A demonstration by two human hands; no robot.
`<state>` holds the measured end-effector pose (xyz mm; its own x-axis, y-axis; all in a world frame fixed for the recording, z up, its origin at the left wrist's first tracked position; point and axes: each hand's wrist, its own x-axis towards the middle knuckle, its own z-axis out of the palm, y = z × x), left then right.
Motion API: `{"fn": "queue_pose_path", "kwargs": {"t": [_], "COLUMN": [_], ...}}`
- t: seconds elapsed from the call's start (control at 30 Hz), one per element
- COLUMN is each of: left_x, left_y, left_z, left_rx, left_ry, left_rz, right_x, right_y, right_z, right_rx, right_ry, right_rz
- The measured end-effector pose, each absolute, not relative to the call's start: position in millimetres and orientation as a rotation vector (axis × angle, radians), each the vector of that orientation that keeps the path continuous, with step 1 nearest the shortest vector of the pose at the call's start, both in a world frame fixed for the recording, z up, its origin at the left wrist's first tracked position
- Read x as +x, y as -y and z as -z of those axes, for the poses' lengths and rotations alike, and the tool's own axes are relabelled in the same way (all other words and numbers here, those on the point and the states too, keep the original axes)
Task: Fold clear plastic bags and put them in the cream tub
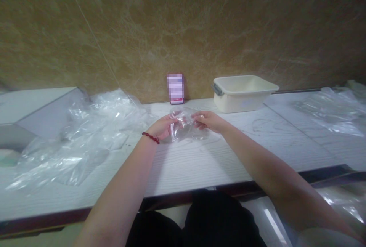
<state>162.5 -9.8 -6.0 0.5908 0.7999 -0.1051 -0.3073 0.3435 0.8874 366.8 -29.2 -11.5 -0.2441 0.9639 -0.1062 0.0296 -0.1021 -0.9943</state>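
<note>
A clear plastic bag is stretched between my two hands, just above the white wood-grain table. My left hand, with a dark red beaded bracelet at the wrist, grips the bag's left side between thumb and fingers. On the other side, my right hand pinches the bag with bent fingers. Whether anything lies inside the bag I cannot make out. Behind the hands a phone with a lit, blurred screen leans upright against the wall.
Right of the phone stands a cream plastic tub with a grey handle. Clear plastic bags are heaped at the left, beside a white box. More clear plastic lies at the far right. A brown marbled wall borders the table's back.
</note>
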Motion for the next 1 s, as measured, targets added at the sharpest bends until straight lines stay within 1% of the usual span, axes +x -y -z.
{"fn": "queue_pose_path", "kwargs": {"t": [0.37,0.43,0.6,0.8,1.0], "left_x": [161,161,160,173,182], "left_y": [5,8,15,15,18], "left_z": [16,12,1,10,17], "left_rx": [1.046,1.019,0.875,0.8,0.833], "left_ry": [-0.642,-0.638,-0.439,-0.571,-0.571], "left_rz": [-0.861,-0.848,-0.79,-0.646,-0.698], "right_x": [366,366,366,368,366], "right_y": [25,25,23,23,25], "right_z": [15,15,16,16,12], "right_rx": [-1.024,-1.005,-0.91,-0.879,-0.913], "right_ry": [1.276,1.273,1.254,1.256,1.274], "right_rz": [-1.363,-1.328,-1.281,-1.196,-1.13]}}
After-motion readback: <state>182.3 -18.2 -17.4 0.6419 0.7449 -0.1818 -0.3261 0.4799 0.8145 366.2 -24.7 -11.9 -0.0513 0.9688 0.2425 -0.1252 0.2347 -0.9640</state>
